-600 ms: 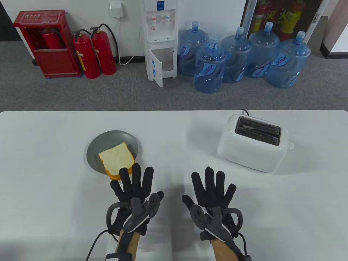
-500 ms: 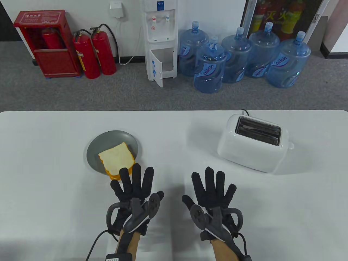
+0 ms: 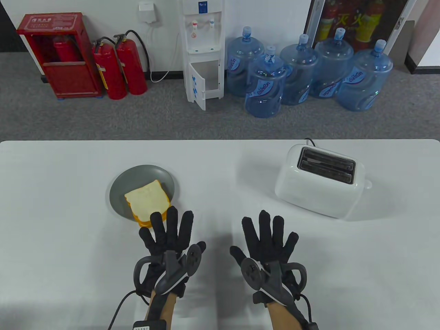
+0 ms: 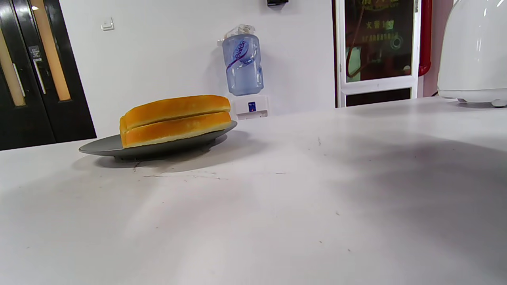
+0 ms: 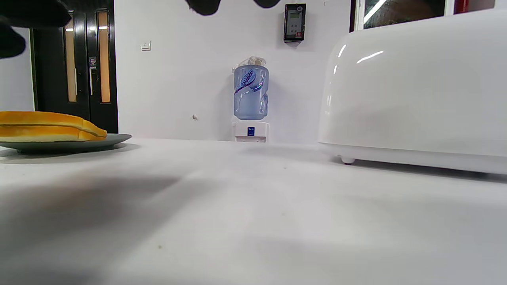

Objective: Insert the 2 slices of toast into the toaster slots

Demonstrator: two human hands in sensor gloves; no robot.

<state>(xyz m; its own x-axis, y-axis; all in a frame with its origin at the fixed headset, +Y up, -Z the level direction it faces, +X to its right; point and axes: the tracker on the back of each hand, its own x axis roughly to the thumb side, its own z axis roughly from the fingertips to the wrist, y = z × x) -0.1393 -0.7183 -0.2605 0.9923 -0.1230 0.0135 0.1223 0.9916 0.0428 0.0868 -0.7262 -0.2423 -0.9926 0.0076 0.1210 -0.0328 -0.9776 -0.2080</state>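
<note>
Two slices of toast (image 3: 147, 199) lie one on top of the other on a grey plate (image 3: 120, 192) on the white table (image 3: 220, 165). The left hand (image 3: 166, 237) is just in front of the plate, fingers straight and spread, holding nothing. The right hand (image 3: 268, 240) is beside it, also flat with fingers apart. The white toaster (image 3: 319, 182) stands far off to the right, both slots empty

Two toast slices (image 3: 147, 201) stacked on grey plate (image 3: 120, 192), left of centre on white table (image 3: 220, 165). White toaster (image 3: 318, 190) far right, both slots bare. Left hand (image 3: 165, 240) and right hand (image 3: 270, 242) spread flat near edge, holding nothing.
</note>
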